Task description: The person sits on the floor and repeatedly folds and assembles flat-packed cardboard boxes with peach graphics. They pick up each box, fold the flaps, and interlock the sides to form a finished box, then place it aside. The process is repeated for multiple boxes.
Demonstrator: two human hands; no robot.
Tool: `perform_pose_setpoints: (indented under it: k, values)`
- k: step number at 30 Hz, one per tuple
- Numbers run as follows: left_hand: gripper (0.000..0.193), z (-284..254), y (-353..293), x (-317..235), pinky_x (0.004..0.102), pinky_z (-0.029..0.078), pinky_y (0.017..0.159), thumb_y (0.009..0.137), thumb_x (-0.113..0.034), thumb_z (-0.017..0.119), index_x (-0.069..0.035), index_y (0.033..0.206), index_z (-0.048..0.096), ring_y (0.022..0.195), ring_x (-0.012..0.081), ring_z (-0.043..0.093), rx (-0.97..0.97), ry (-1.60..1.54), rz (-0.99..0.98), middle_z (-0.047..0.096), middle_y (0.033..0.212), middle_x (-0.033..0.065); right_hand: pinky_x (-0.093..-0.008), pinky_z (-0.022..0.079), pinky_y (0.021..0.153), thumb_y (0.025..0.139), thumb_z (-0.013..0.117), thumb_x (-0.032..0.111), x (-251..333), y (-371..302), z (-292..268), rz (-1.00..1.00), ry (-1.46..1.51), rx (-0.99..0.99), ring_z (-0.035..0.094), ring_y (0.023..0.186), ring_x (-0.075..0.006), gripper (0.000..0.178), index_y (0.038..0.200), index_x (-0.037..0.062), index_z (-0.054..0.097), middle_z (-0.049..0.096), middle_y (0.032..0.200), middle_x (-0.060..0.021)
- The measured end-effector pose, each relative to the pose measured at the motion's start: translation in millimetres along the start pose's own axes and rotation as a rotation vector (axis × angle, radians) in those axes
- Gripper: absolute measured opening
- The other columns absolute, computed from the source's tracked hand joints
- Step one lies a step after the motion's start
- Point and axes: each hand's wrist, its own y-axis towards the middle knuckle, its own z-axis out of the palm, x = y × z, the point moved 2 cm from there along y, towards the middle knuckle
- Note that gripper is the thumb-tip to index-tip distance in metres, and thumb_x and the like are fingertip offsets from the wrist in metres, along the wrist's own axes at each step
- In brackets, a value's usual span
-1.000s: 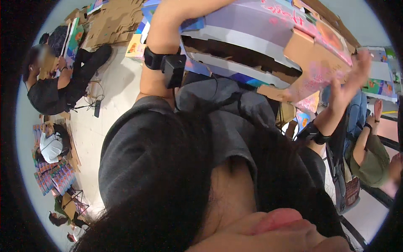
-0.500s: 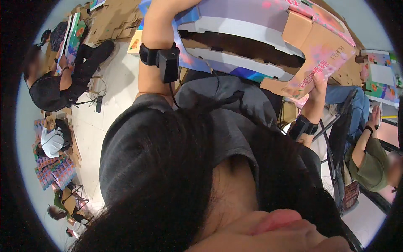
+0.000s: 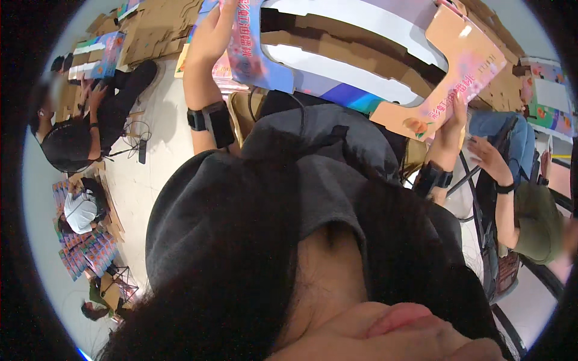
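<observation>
A printed cardboard display box with a white inside lies across the top of the view, over my lap. Its cut-out end panels are blue on the left and peach on the right. At the blue end, my left hand is closed on the panel's outer edge, some fingertips cut off by the picture's rim. My right hand grips the lower corner of the peach end, thumb on the printed face and the other fingers mostly hidden behind. Through the opening between the panels, brown cardboard shows.
Flattened brown cardboard lies at the far left. A co-worker in black sits at the left with a similar box. Close on my right, another person's hand reaches near a black chair frame. Stacked printed pieces stand lower left.
My left hand has come down and left, and the blue end panel now shows its printed face. My right hand keeps its grip. The neighbour's hand at the right has come nearer.
</observation>
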Motion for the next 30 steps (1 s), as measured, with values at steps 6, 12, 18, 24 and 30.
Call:
perform_pose_setpoints:
  k: [6,12,18,24,30]
  values:
    - [0.078,29.5,-26.6,36.3,0.0320,0.043,0.089,0.094,-0.069,0.034,-0.002,0.124,0.059,0.102,0.0192,0.059,0.408,-0.485,-0.248,0.065,0.105,0.0099,-0.0343,0.053,0.084,0.090,0.059,0.032,-11.1,17.4,-2.5,0.063,0.066,-0.043,0.064,0.098,-0.0215,0.051,0.128,0.0005,0.049,0.062,0.111,-0.0113]
    - [0.070,28.2,-37.0,82.7,0.0321,0.041,0.099,0.098,-0.060,0.040,-0.005,0.141,0.044,0.115,0.0183,0.054,0.429,-0.506,-0.385,0.055,0.131,0.0076,-0.0338,0.054,0.083,0.090,0.059,0.031,-10.4,16.1,8.2,0.135,0.095,-0.127,0.065,0.096,-0.0227,0.049,0.128,0.0000,0.050,0.064,0.109,-0.0123]
    - [0.067,38.8,-39.0,121.3,0.0348,0.040,0.104,0.097,-0.052,0.049,-0.003,0.142,0.043,0.121,0.0222,0.054,0.421,-0.717,-0.397,0.054,0.135,0.0114,-0.0320,0.055,0.075,0.091,0.058,0.024,-1.3,13.9,34.9,0.127,0.234,-0.116,0.067,0.086,-0.0212,0.039,0.122,0.0002,0.054,0.066,0.103,-0.0113]
    - [0.068,74.0,-38.5,105.8,0.0410,0.042,0.100,0.092,-0.053,0.056,-0.005,0.140,0.045,0.121,0.0262,0.052,0.366,-1.335,-0.444,0.054,0.133,0.0131,-0.0313,0.056,0.076,0.091,0.060,0.023,-8.0,22.9,28.3,0.146,0.263,-0.059,0.068,0.085,-0.0203,0.038,0.120,-0.0002,0.055,0.067,0.100,-0.0107]
    - [0.068,126.4,-46.2,46.1,0.0393,0.043,0.094,0.095,-0.048,0.055,-0.018,0.146,0.023,0.106,0.0222,0.053,0.026,-1.491,-0.275,0.047,0.127,0.0091,-0.0331,0.057,0.075,0.092,0.059,0.020,-21.8,16.9,27.9,0.163,0.412,-0.072,0.069,0.084,-0.0219,0.036,0.120,-0.0016,0.054,0.067,0.100,-0.0119]
